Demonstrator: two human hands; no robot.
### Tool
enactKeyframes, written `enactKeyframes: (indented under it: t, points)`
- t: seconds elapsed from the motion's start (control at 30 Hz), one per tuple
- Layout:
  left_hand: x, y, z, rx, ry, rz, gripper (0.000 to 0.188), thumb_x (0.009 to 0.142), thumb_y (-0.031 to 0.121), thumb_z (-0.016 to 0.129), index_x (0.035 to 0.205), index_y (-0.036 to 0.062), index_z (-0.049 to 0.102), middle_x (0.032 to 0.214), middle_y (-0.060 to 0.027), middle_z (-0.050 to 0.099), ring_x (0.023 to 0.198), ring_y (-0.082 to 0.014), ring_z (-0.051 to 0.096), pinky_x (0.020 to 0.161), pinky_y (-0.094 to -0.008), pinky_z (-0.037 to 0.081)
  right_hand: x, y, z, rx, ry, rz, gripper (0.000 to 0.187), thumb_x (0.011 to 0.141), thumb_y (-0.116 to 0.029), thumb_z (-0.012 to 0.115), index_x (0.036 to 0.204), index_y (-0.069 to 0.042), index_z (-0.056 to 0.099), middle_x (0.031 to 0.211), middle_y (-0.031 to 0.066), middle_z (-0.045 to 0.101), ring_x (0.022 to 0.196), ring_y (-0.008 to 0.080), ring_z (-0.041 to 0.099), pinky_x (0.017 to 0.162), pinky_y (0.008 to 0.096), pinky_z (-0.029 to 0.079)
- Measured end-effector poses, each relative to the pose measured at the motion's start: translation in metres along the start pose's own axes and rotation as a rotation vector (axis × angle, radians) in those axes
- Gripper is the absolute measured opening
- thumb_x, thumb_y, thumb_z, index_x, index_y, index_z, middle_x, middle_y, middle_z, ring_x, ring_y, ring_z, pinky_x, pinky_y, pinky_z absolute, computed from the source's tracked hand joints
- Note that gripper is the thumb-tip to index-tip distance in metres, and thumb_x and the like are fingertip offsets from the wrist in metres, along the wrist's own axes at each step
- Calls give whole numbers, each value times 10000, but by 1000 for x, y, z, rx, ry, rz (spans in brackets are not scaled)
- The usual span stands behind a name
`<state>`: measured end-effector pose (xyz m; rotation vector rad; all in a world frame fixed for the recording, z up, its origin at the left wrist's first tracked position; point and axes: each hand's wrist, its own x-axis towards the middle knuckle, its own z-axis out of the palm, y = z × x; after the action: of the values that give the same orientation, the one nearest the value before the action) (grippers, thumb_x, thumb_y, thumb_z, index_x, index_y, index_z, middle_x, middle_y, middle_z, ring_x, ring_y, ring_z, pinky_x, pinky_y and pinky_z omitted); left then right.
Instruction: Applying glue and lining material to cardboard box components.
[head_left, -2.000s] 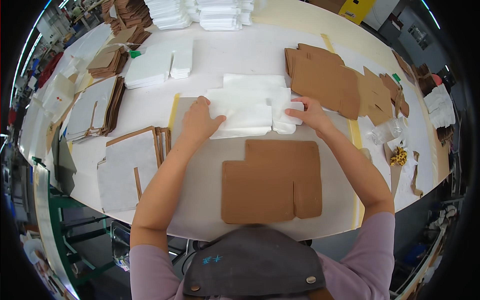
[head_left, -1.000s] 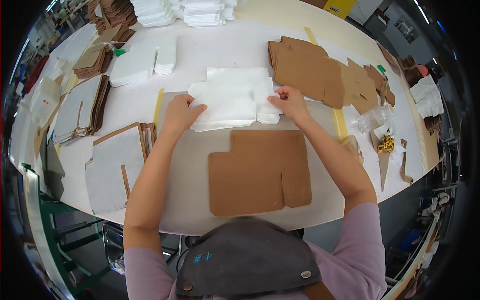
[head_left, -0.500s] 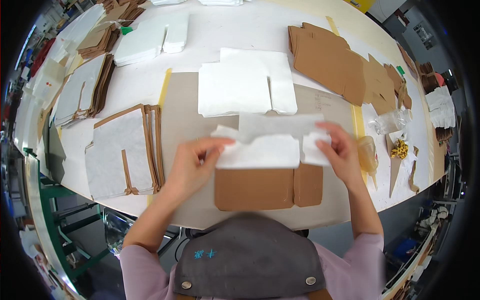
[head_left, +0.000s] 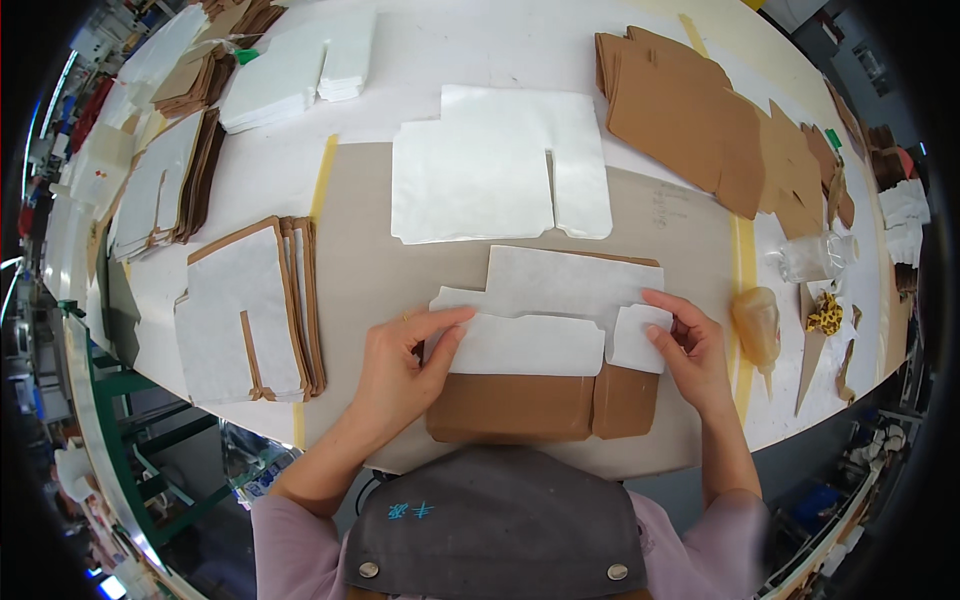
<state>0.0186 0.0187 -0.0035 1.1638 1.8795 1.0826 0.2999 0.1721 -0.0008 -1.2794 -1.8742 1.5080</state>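
A thin white slotted sheet (head_left: 565, 280) lies over a brown slotted panel (head_left: 510, 408), its near part folded back on itself. My left hand (head_left: 405, 360) pinches the sheet's left edge at the fold between thumb and forefinger. On the other side, my right hand (head_left: 690, 345) pinches the narrow flap beside the slot. The brown panel rests on a grey board (head_left: 370, 240); its near half shows bare, and a thin brown strip shows along the far edge of the sheet. Just beyond is a stack of white slotted sheets (head_left: 480, 170).
Left stands a pile of brown panels faced with white (head_left: 235, 320), with another such pile (head_left: 160, 180) behind. Brown panels (head_left: 680, 120) lie at the far right. Nearer are a yellowish squeeze bottle (head_left: 757, 325), a clear plastic container (head_left: 812, 258) and a yellow-black spotted bundle (head_left: 824, 314).
Both hands have brought the white sheet nearer to me and down over the brown panel. Its far edge now lines up close to the panel's far edge. Both hands keep their pinch.
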Motion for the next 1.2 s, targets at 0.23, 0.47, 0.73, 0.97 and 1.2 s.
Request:
enactKeyframes:
  t: [0.23,0.47,0.73,0.97,1.2]
  points:
    - [-3,3,-1,-13,-19,-88,212,885,61,653,1086,45,717,662,47,572,546,-13,324,453,-210,258,6,-10,-5,-186,-70,-29,371,845,23,641,1206,-61,643,850,-6,527,714,75,436,637,209,404]
    - [-2,4,2,63,-19,-33,232,860,51,670,1088,46,716,640,39,567,514,-24,304,450,-218,257,6,-10,-6,-172,-93,-26,378,842,13,648,1211,-64,638,955,25,552,723,87,456,642,211,405]
    - [-2,1,3,176,29,34,242,834,43,681,1074,56,706,658,-92,593,481,-154,455,487,-281,379,9,-12,-5,-236,-99,-45,368,852,-11,649,1214,-76,634,927,25,551,693,102,457,628,230,406]
    - [-2,3,5,177,14,25,251,831,31,678,1080,50,702,673,-85,601,486,-146,458,486,-277,375,7,-14,-6,-238,-110,-56,396,854,25,631,1235,-85,634,939,1,518,729,74,431,632,210,370]
    - [-4,0,4,191,26,38,248,834,28,673,1080,46,701,681,-84,595,491,-141,462,489,-278,383,11,-16,-2,-272,-106,-47,394,839,12,650,1221,-84,642,941,4,528,703,81,430,626,210,377]
